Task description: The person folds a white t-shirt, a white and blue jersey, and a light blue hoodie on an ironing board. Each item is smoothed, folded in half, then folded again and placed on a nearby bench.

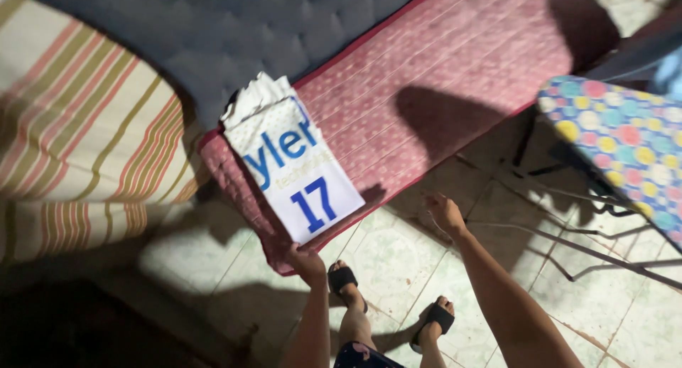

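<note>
A folded white shirt (295,165) with blue print lies on the near corner of a red quilted mattress (440,77). More folded white cloth (252,98) sits under its far end. My left hand (307,263) rests at the mattress corner, just below the shirt's near edge, fingers curled against the edge. My right hand (445,213) hangs in the air beside the mattress's long edge, fingers loosely curled and holding nothing.
A dark blue tufted cover (234,27) lies on the far part of the mattress. A striped cloth (78,126) is at left. An ironing board (625,144) with a dotted cover stands at right on metal legs. My sandalled feet (387,297) stand on the tiled floor (398,261).
</note>
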